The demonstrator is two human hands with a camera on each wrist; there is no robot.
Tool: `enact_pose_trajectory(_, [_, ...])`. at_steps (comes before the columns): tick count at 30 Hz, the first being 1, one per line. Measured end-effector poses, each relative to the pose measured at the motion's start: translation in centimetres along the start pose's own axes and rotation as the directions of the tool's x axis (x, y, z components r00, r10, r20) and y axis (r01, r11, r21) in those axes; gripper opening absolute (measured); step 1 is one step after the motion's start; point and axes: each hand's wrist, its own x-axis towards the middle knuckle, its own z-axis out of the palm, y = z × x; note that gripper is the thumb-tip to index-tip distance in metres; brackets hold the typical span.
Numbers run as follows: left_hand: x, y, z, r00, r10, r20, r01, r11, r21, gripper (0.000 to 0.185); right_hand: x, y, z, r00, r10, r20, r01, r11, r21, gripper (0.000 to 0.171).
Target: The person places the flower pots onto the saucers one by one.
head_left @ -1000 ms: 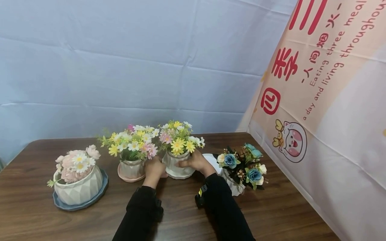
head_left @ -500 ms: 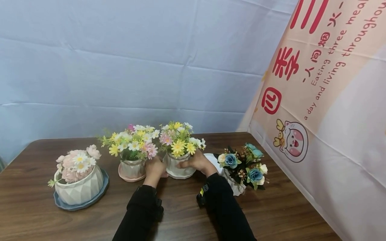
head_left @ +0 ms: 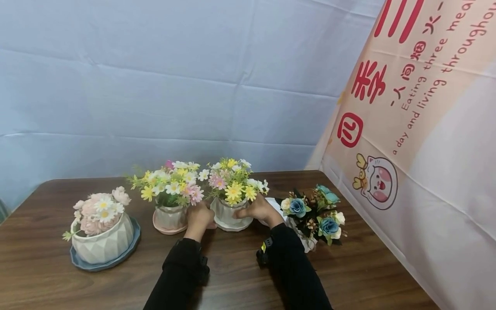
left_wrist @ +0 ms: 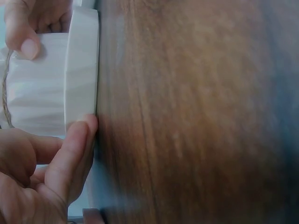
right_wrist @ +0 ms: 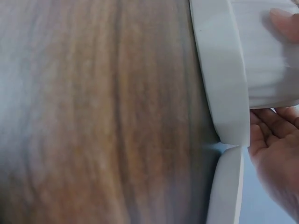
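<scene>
In the middle of the head view stands a white pot (head_left: 224,212) of artificial yellow, pink and white daisies, with twine around it in the left wrist view. It sits on a white scalloped saucer (head_left: 234,225). My right hand (head_left: 260,209) grips the pot from the right, thumb across its front and fingers behind. On the other side, my left hand (head_left: 199,218) has its fingertips (left_wrist: 83,128) at the saucer's rim, pinching it low near the wood. A second daisy pot (head_left: 169,217) on a pink saucer (head_left: 159,226) stands just left of that hand.
At the left, a faceted white pot (head_left: 101,244) of pale pink flowers rests on a blue plate (head_left: 133,244). A pot of blue roses (head_left: 297,207) leans at the right, beside another white saucer (head_left: 274,203). Behind the brown table (head_left: 232,275) hangs a pale cloth (head_left: 155,86).
The middle daisy pot has shifted slightly to the right, and my right hand has moved with it. My left hand stays almost in place.
</scene>
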Motion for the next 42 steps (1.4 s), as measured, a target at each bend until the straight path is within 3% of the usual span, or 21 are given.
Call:
enact_pose_trajectory(7, [-0.2,0.0,0.3,0.998,0.036,-0.058,-0.038,0.999,-0.027,0.023,-0.1,-0.1,-0.2,0.998,-0.07,-0.009,0.069,0.996,-0.059,0.095])
enact_pose_trajectory(12, [-0.6,0.0,0.5,0.991,0.102,-0.088,-0.103,0.995,-0.01,0.01,-0.5,-0.4,-0.1,0.994,-0.108,-0.014,0.104,0.982,-0.157,0.09])
enact_pose_trajectory(16, [-1.0,0.1,0.1,0.994,0.112,-0.015,-0.112,0.992,-0.066,0.012,-1.1,-0.9,0.1,0.995,-0.098,-0.011,0.092,0.96,-0.263,0.087])
enact_pose_trajectory(21, [-1.3,0.4,-0.9,0.992,0.063,0.111,-0.049,0.991,-0.121,0.012,-1.8,-2.0,0.5,0.999,-0.049,-0.013,0.04,0.925,-0.378,0.08])
enact_pose_trajectory(27, [-1.7,0.7,-1.4,0.984,0.074,0.163,-0.057,0.992,-0.11,0.014,-2.3,-2.8,1.1,0.999,0.008,-0.038,-0.026,0.857,-0.514,0.073])
enact_pose_trajectory(31, [-2.1,0.8,-1.6,0.96,0.119,0.253,-0.076,0.982,-0.171,0.036,-2.7,-3.2,1.2,0.999,0.018,-0.047,-0.042,0.804,-0.593,0.066])
enact_pose_trajectory(34, [-2.4,0.9,-1.9,0.94,0.167,0.299,-0.122,0.979,-0.165,0.052,-3.2,-3.7,1.2,0.998,0.049,-0.048,-0.068,0.788,-0.612,0.062])
enact_pose_trajectory(40, [-2.7,0.9,-2.9,0.913,0.282,0.293,-0.282,0.958,-0.045,0.044,-4.0,-4.3,1.3,0.996,0.09,0.005,-0.062,0.727,-0.684,0.063])
enact_pose_trajectory(42, [-2.7,0.8,-3.1,0.905,0.299,0.302,-0.303,0.952,-0.036,0.043,-4.3,-4.4,1.2,0.993,0.118,0.016,-0.073,0.71,-0.7,0.067])
